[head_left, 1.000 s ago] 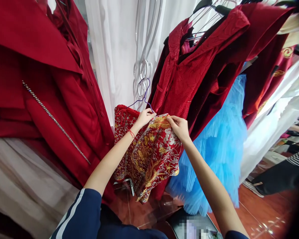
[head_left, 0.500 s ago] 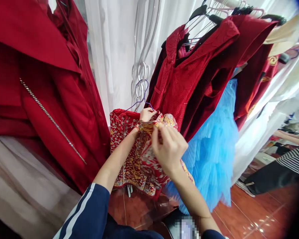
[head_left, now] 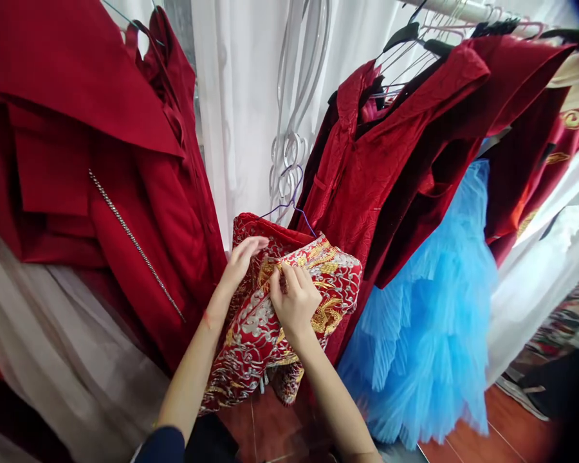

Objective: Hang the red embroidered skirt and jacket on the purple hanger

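The garment (head_left: 251,334) hung on 1 hanger (head_left: 289,204), its edge pinched in the right hand (head_left: 296,299). The left hand (head_left: 245,257), just beside, had its fingers extended, unclosed. Behind to the right hung 1 red dress (head_left: 361,173) and blue tulle (head_left: 424,321).

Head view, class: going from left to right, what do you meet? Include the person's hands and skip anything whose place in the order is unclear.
Sparkling silver strip → left hand → right hand → blue ruffled dress.
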Motion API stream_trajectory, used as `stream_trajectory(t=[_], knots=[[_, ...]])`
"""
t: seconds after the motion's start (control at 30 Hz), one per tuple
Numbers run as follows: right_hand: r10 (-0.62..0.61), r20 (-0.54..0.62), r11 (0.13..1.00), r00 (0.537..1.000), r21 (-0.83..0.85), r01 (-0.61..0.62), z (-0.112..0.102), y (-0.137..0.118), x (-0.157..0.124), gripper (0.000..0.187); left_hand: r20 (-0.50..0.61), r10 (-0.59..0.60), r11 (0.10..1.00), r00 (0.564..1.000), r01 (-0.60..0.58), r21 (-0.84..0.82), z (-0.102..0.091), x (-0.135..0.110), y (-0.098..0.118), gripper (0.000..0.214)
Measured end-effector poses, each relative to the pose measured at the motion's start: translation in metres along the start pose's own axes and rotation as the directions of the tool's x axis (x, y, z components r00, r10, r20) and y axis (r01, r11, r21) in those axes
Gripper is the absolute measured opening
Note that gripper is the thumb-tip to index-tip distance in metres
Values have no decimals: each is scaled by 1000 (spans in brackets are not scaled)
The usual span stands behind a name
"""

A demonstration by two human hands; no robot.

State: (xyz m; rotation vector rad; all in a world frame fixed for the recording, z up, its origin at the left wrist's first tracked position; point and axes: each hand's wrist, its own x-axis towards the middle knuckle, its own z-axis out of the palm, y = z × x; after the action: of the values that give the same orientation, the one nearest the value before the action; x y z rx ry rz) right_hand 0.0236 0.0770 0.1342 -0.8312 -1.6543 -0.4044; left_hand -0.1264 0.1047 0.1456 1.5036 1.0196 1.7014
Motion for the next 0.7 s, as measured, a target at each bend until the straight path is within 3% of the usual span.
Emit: stream_trajectory(t=[0.03, 0.1, 0.13, 0.2, 0.3, 0.37, 0.4, 0.47, 0.5, 0.57, 0.63, 0.7], knots=[[5, -12, 1000, 1000, 3, -5, 3, 2, 0, 14, -10, 39, 993, 999, -37, 113, -5, -24, 4, 39], [21, -16, 1000, 1000, 1, -21, 9, 1, 1, 14, 121, 64, 948, 991, -98, 302, -6, -64, 7, 57], [35, -9, 999, 999, 0, -35, 12, 0, 2, 15, 185, 58, 914, 981, -126, 386, -3, -77, 7, 70], [65, 20, 998, 998, 14, -65, 17, -1, 7, 19, 167, 46, 829, 985, -131, 544, 9, -87, 1, 78], [-6, 160, 995, 987, 102, -10, 16, 17, 21, 24, 1, 2, 737, 1000, -2, 676, 20, -67, -14, 41], [-79, 253, 990, 964, 135, 46, 6, 49, 33, 26, -4, -26, 753, 1000, 22, 657, 14, -45, -22, 28], [-48, 249, 995, 967, 92, 26, -2, 70, 39, 30, 22, -23, 780, 999, 4, 626, 8, -35, -24, 31], [136, 202, 990, 970, -64, -125, -18, 117, 48, 52, 79, 11, 835, 997, -53, 547, -6, -21, -23, 35], [209, 235, 978, 949, -71, -197, -26, 140, 50, 58, 102, 27, 854, 994, -75, 515, -12, -16, -20, 36], [236, 492, 950, 838, 64, -305, -38, 177, 50, 55, 139, 34, 874, 990, -97, 475, -17, -12, -12, 37], [238, 610, 892, 755, 171, -419, -42, 199, 44, 53, 187, 20, 888, 982, -103, 448, -12, -12, -4, 37], [294, 556, 842, 777, 234, -486, -43, 209, 35, 48, 237, 7, 900, 971, -109, 421, -2, -11, 1, 36]])
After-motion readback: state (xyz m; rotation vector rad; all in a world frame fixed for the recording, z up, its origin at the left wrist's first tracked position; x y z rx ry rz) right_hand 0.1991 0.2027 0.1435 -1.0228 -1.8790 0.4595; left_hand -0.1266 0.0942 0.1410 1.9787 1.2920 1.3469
